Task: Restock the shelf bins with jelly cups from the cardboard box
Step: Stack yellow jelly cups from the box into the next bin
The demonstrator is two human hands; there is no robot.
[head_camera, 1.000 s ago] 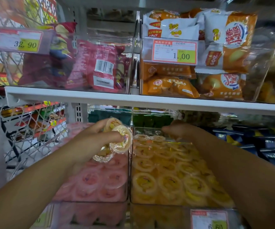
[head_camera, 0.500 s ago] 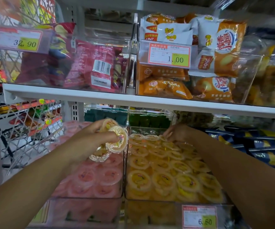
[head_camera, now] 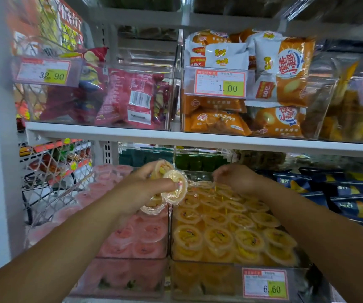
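The left hand [head_camera: 145, 189] hangs above the wall between two clear bins on the lower shelf. Its fingers and thumb are clamped on a bunch of jelly cups [head_camera: 175, 186]: one under the thumb, one at the far fingertips, one below the palm. The right hand [head_camera: 235, 178] is just right of it, over the far end of the yellow bin [head_camera: 209, 281]. Its fingers curl down onto the cups there, but I cannot tell whether they pinch one.

The yellow bin is packed with yellow cups [head_camera: 219, 235] in rows, lids up. The pink bin [head_camera: 121, 278] touches it on the left and holds pink cups [head_camera: 141, 237]. The left hand and its cups hide the far right part of the pink bin. The right forearm crosses the yellow bin's near right corner, next to a price tag [head_camera: 265, 284] reading 6.60.

The white upper shelf [head_camera: 176, 138] overhangs the far ends of both bins, close above the hands. On it stand bins of red packs [head_camera: 128, 99] and orange packs [head_camera: 219, 119]. Green packs [head_camera: 189, 162] sit behind the jelly bins, blue packs [head_camera: 340, 193] to the right, and a wire rack [head_camera: 51, 171] to the left.
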